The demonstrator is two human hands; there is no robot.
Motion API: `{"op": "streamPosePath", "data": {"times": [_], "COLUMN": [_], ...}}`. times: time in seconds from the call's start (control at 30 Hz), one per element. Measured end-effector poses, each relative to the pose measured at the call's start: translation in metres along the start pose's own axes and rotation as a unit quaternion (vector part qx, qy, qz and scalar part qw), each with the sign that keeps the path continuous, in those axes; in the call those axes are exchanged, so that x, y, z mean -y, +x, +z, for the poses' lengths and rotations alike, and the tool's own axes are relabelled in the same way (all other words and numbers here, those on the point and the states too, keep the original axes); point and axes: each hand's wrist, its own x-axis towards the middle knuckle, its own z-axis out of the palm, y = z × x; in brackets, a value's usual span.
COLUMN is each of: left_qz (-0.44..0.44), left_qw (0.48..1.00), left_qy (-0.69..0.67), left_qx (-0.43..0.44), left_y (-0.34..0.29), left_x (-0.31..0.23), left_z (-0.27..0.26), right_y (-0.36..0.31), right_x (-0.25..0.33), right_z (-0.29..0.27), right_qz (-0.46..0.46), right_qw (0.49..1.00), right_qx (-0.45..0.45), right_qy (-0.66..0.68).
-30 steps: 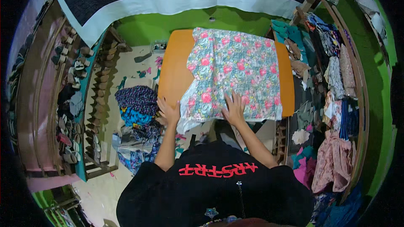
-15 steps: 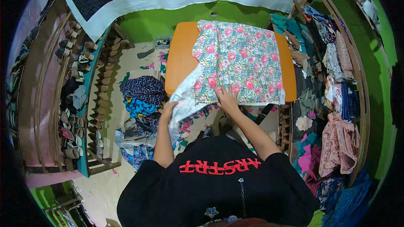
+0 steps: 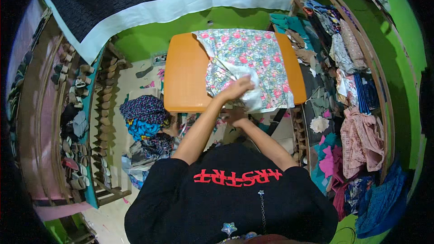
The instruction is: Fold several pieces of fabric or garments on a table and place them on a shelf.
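A floral fabric with pink roses on a grey-green ground covers most of an orange tabletop. My left hand is over the near part of the cloth, its fingers closed on a corner folded back to show the pale underside. Just below the table's near edge is my right hand, close under the left one. Motion smears its fingers, so its hold cannot be made out.
Left of the table, a heap of patterned cloth lies on the floor among scraps. Wooden racks of shoes stand along the left side. Folded and hanging clothes fill the right side. A dark curtain hangs at the back.
My left hand has moved right, carrying the loose cloth from beyond the table's left edge back over the fabric. My right hand has left the cloth's top and dropped toward the near edge.
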Motion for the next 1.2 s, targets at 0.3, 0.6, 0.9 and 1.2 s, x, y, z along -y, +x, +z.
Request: {"op": "streamPosePath", "data": {"times": [0.3, 0.6, 0.9, 1.2], "left_qz": [-0.095, -0.056, -0.015, -0.111], "left_qw": [0.908, 0.867, 0.878, 0.940], "left_qy": [0.408, 0.489, 0.477, 0.310], "left_qx": [-0.018, 0.085, 0.024, -0.094], "left_y": [-0.051, -0.090, -0.069, -0.049], "left_x": [0.052, 0.064, 0.102, 0.061], "left_z": [-0.031, -0.056, -0.039, -0.055], "right_y": [-0.091, -0.090, -0.084, -0.065], "right_x": [-0.082, -0.104, -0.156, -0.152], "right_z": [-0.046, -0.112, -0.117, -0.120], "right_qz": [0.112, 0.158, -0.018, -0.006], "right_qw": [0.959, 0.939, 0.953, 0.938], "right_qx": [-0.241, -0.008, -0.126, -0.236], "right_qy": [-0.100, -0.305, -0.274, -0.255]}}
